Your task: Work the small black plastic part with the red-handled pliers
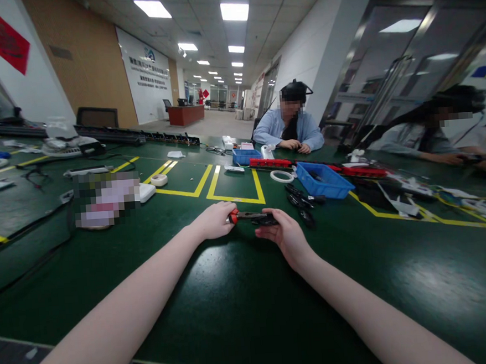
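Note:
My left hand (215,220) is closed around the red handles of a pair of pliers (245,215), whose metal jaws point right. A small black part (264,219) is pinched between the thumb and fingers of my right hand (286,234), at the tips of the jaws. Both hands are above the green table (234,293). Whether the jaws grip the black part is too small to tell. Several black parts (303,203) lie on the table just beyond my right hand.
Beyond my hands are a blue bin (324,181), a smaller blue bin (245,156), a white ring (282,176) and a red strip (270,163). A tape roll (159,180) and a white box (146,192) lie left. A person (287,126) sits opposite; others sit right.

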The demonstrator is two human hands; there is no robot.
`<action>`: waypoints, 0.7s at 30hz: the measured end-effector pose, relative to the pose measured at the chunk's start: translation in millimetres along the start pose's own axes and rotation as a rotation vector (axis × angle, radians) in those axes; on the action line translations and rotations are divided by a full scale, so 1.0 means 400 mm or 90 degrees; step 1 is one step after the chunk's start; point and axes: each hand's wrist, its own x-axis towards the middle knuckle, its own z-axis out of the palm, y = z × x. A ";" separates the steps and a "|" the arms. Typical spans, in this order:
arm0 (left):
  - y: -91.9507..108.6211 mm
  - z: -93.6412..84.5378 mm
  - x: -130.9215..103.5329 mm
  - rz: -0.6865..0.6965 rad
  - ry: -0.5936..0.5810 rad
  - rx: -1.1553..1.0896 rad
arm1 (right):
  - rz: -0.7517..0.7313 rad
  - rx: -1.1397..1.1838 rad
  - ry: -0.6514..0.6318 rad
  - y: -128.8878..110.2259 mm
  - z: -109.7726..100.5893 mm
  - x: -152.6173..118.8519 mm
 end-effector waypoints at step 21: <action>0.001 0.002 0.002 0.018 0.000 0.030 | -0.064 -0.069 0.021 -0.008 -0.002 -0.003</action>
